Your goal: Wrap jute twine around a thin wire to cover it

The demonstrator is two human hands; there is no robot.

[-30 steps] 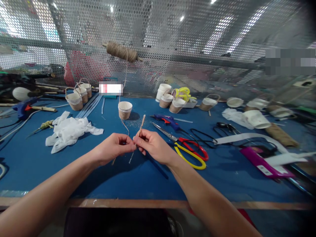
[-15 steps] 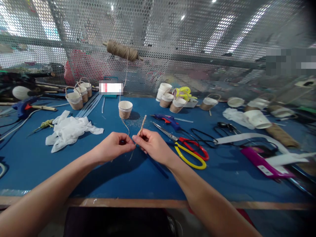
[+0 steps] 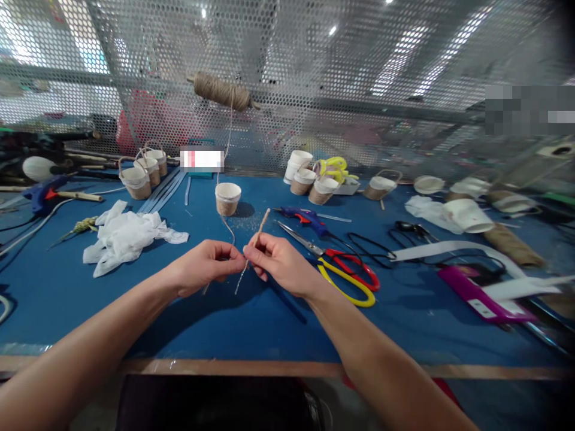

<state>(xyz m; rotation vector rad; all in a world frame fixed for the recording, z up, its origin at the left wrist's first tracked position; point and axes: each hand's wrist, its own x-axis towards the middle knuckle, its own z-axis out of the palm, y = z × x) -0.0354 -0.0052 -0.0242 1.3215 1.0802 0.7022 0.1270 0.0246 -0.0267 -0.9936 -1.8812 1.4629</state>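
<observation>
My left hand [image 3: 210, 262] pinches with thumb and forefinger at the twine [image 3: 228, 227], which runs back past a small cup. Close beside it, my right hand [image 3: 275, 258] is closed on a thin wire wrapped in twine [image 3: 264, 220]. The wrapped end points up and away, while a thin bare-looking end slants down below the fingers. Both sets of fingertips nearly meet; the exact contact between them is hidden. Beyond the hands stands the white-lined cup [image 3: 227, 200] with a brown lower band. A twine spool [image 3: 222, 91] hangs on the mesh behind.
Right of my hands lie scissors [image 3: 345, 272] with red and yellow handles and a blue glue gun [image 3: 303, 218]. Crumpled white fabric [image 3: 130, 236] is at left. Small handled baskets [image 3: 136, 181] stand at the back. A purple power strip [image 3: 483, 296] lies at far right.
The twine-wrapped wire has turned slightly, its upper tip shifting right, and its lower end shows more clearly. My hands have barely moved.
</observation>
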